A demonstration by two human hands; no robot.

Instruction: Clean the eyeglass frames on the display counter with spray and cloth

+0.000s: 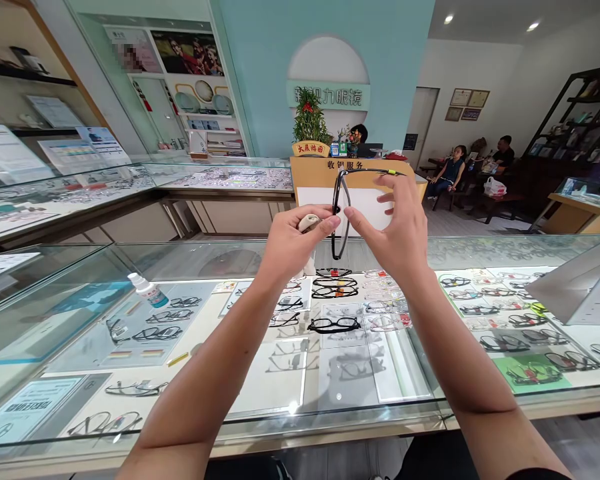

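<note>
I hold a pair of black-framed glasses [341, 213] up at chest height above a glass display counter [260, 413]. My left hand [290, 241] is closed, its thumb and forefinger pinching the lens area, with a small pale cloth [307, 222] tucked in the fingers. My right hand [397, 227] grips the frame from the right side, fingers curled around it, and one temple arm sticks out over the top of that hand.
Under the counter glass lie several rows of spectacle frames [336, 325]. A small white spray bottle [147, 291] lies on the counter at left. More glass cases run along the left. A wooden reception desk [325, 175] stands ahead, and people sit at the far right [453, 170].
</note>
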